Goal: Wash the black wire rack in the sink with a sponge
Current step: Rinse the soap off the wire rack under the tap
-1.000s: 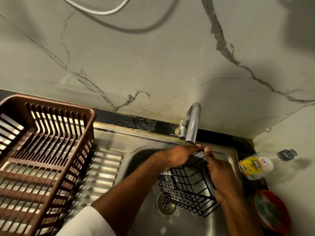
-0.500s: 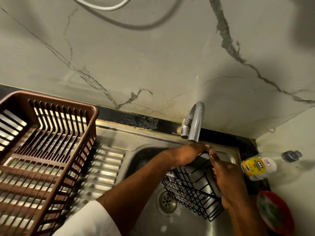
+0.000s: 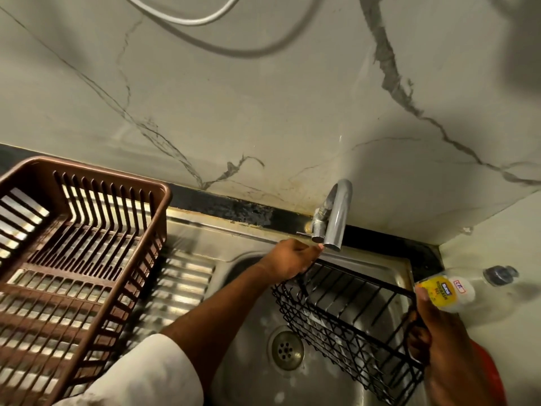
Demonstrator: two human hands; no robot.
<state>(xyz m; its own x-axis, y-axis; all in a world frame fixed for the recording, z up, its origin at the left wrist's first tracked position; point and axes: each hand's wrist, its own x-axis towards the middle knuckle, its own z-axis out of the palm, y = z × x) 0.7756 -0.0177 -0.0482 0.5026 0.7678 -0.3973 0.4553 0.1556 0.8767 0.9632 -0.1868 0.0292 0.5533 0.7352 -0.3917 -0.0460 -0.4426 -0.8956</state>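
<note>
The black wire rack (image 3: pixel 345 320) hangs tilted over the steel sink (image 3: pixel 251 341), just below the grey tap (image 3: pixel 336 218). My left hand (image 3: pixel 288 260) grips the rack's far left corner, its fingertips close under the tap's spout. My right hand (image 3: pixel 442 347) holds the rack's right end, fingers curled round the top wire. I see no sponge in either hand. No water stream is visible from the tap.
A brown plastic dish basket (image 3: pixel 73 259) stands on the ribbed drainboard (image 3: pixel 181 285) to the left. A dish-soap bottle (image 3: pixel 456 288) lies on the counter at the right, with a red bowl (image 3: pixel 489 373) in front of it, partly behind my right hand. The drain (image 3: pixel 287 350) lies beneath the rack.
The rack has swung so its long side faces me. My right hand slid from the rack's near middle to its right end. My left hand stays by the spout.
</note>
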